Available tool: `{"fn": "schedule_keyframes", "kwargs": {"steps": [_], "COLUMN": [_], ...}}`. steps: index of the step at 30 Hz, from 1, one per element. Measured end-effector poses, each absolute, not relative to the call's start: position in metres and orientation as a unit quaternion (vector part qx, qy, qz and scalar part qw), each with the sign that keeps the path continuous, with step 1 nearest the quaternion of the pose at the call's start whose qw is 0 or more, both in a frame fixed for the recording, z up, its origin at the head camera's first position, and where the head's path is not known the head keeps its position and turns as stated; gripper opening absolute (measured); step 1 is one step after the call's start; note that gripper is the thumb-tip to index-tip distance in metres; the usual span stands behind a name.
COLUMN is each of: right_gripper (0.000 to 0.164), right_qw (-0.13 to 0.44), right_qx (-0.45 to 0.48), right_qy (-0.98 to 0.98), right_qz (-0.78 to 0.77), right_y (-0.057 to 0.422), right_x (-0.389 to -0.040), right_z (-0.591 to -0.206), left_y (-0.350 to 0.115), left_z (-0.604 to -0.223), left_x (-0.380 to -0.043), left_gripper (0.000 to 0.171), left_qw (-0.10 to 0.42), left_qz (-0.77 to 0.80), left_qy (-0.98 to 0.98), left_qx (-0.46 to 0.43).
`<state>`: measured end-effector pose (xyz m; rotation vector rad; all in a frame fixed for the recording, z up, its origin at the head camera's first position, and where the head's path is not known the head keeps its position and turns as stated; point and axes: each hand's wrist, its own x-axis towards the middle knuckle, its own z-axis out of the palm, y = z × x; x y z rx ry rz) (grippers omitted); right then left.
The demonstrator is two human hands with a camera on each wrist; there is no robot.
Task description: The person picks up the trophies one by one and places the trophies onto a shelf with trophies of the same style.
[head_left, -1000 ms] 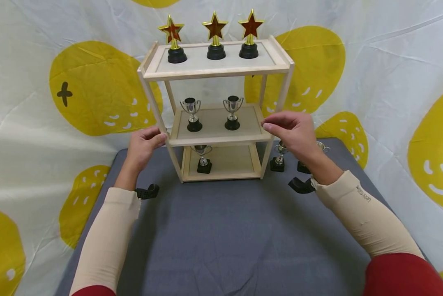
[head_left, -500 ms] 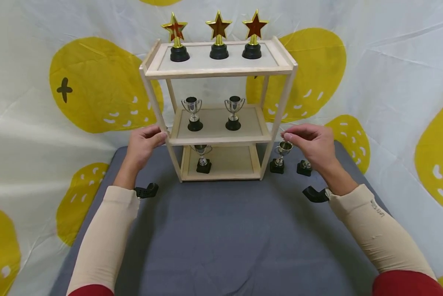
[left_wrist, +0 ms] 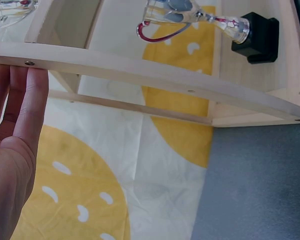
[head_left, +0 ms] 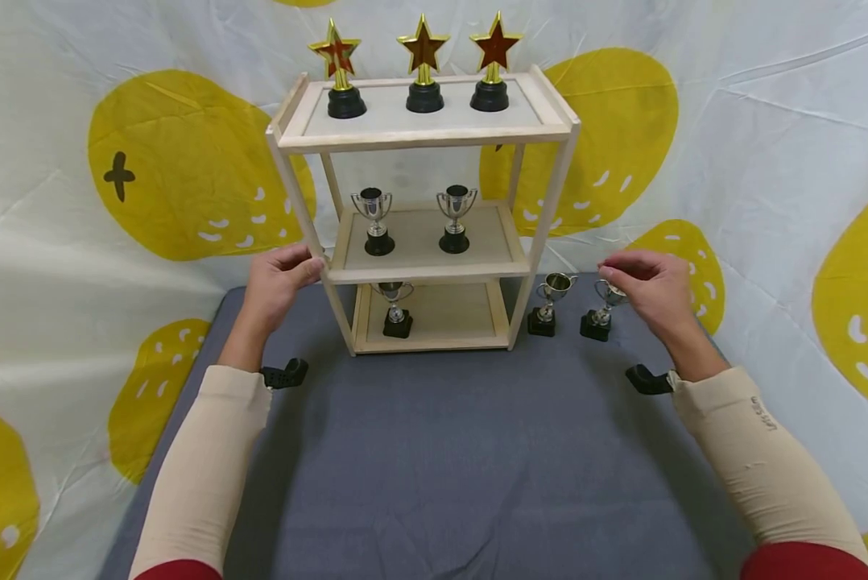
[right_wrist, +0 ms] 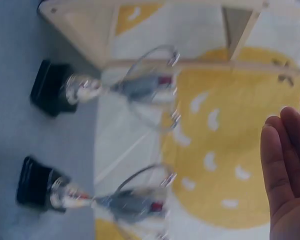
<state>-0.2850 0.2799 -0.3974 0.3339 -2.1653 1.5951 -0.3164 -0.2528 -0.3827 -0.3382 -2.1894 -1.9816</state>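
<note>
A three-tier wooden shelf (head_left: 428, 278) stands on the cloth-covered table. My left hand (head_left: 274, 282) pinches its left front post at the middle tier; in the left wrist view the fingers (left_wrist: 34, 100) lie against the post's edge. My right hand (head_left: 655, 298) hovers with nothing in it, overlapping the rim of the outer silver trophy cup (head_left: 597, 321). In the right wrist view its fingers (right_wrist: 276, 165) are apart from the cups. Another trophy cup (head_left: 543, 318) stands beside the shelf's right side. Both are upright on black bases.
Three gold star trophies (head_left: 424, 95) line the top tier. Two silver cups, left (head_left: 379, 239) and right (head_left: 454, 239), stand on the middle tier. One more cup (head_left: 398, 322) is on the bottom tier. A fruit-print curtain (head_left: 767, 161) hangs behind the grey table (head_left: 434, 451).
My right hand has moved right and down from the middle tier's right edge, past the inner loose cup, to the outer one. The left hand stays at the post.
</note>
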Motion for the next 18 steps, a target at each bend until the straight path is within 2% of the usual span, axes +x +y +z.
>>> {"fn": "schedule_keyframes", "kwargs": {"steps": [7,18], "right_gripper": [0.025,0.034], "right_qw": [0.229,0.222], "right_qx": [0.063,-0.009], "right_qy": [-0.832,-0.868], "right_qz": [0.502,0.444], "right_y": [0.304,0.331], "right_x": [-0.291,-0.301], "right_z": [-0.414,-0.438], "left_y": [-0.252,-0.253], "left_z": [-0.382,-0.383], "left_x": [-0.316,-0.316], "left_gripper": [0.041,0.042], "left_qw": [0.087,0.091], "left_qz": [-0.659,-0.665], "left_qy": [-0.738,-0.731], "left_qx": [-0.116,-0.121]}}
